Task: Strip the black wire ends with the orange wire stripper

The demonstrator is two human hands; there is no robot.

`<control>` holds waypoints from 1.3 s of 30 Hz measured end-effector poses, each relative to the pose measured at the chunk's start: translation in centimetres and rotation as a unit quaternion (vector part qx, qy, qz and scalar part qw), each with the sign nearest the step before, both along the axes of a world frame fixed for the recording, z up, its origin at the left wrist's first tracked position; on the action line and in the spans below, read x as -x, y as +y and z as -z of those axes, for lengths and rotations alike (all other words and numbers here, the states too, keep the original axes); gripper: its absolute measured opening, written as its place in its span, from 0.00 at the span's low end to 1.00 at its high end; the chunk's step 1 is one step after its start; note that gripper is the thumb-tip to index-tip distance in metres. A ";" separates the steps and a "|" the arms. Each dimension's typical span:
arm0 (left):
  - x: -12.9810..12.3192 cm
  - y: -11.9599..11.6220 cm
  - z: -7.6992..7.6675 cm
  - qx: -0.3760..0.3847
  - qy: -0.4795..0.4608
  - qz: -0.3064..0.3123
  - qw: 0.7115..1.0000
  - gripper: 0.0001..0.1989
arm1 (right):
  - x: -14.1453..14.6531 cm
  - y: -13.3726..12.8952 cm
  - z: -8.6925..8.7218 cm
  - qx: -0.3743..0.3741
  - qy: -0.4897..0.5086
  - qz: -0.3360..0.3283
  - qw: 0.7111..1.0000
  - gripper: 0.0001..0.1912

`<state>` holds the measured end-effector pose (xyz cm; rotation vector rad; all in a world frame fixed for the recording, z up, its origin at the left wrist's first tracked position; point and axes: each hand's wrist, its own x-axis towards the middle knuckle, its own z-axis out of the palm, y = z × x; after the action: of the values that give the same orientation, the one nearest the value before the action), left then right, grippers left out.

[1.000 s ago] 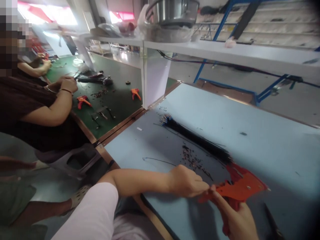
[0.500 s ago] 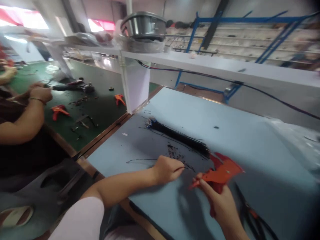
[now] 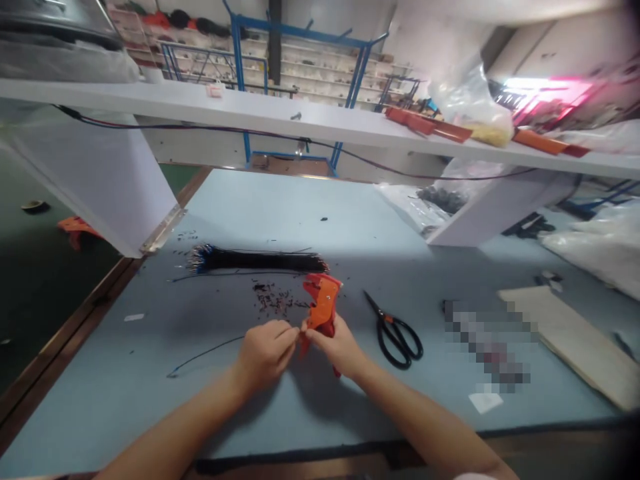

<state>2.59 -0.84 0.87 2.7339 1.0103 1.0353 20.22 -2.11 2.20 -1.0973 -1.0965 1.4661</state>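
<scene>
My right hand [image 3: 340,343] is wrapped round the handles of an orange wire stripper [image 3: 325,300], its jaws pointing away from me. Close beside it, my left hand [image 3: 267,353] is closed on a thin black wire [image 3: 213,348], whose tail runs out to the left over the blue table. The fingertips of both hands meet at the stripper's near end; the wire's tip there is hidden. Beyond them lies a long bundle of black wires [image 3: 265,261] with bare, bluish ends at the left. Small dark scraps [image 3: 273,300] are scattered between the bundle and my hands.
Black-handled scissors [image 3: 395,337] lie right of my hands. Farther right are a beige board [image 3: 570,340], a white paper slip [image 3: 485,400] and a blurred-out object. A white shelf [image 3: 280,113] crosses above the table on upright panels [image 3: 115,180]. Plastic bags [image 3: 415,207] sit at the back right.
The view has swung right, bringing the scissors fully into sight and leaving the neighbouring person out of frame. My hands have come together, the wire's held end now at the stripper.
</scene>
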 end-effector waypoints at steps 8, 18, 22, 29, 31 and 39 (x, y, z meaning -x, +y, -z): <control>-0.1 -0.2 -0.4 -0.012 0.017 -0.010 1.000 0.11 | -0.5 0.3 -0.6 0.020 0.007 -0.001 1.000 0.14; 1.2 2.6 0.1 0.225 -0.201 -0.181 0.936 0.06 | -0.9 0.4 0.2 0.134 0.121 -0.019 0.983 0.19; 1.3 3.1 0.4 0.207 -0.241 -0.184 0.930 0.05 | -0.1 -0.1 1.5 0.227 0.143 -0.122 0.956 0.17; 1.2 3.2 0.2 0.215 -0.275 -0.196 0.916 0.03 | 0.1 -0.4 2.1 0.248 0.182 -0.210 0.928 0.18; 1.1 3.1 0.2 0.222 -0.293 -0.193 0.909 0.03 | -0.1 -0.3 2.0 0.242 0.200 -0.213 0.925 0.18; 0.9 2.7 0.1 0.205 -0.292 -0.161 0.920 0.02 | -0.3 -0.3 1.3 0.212 0.238 -0.223 0.921 0.18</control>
<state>1.66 1.86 0.78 1.7958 1.3775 1.3728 20.51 -2.42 0.91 -0.7190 -0.7169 2.2686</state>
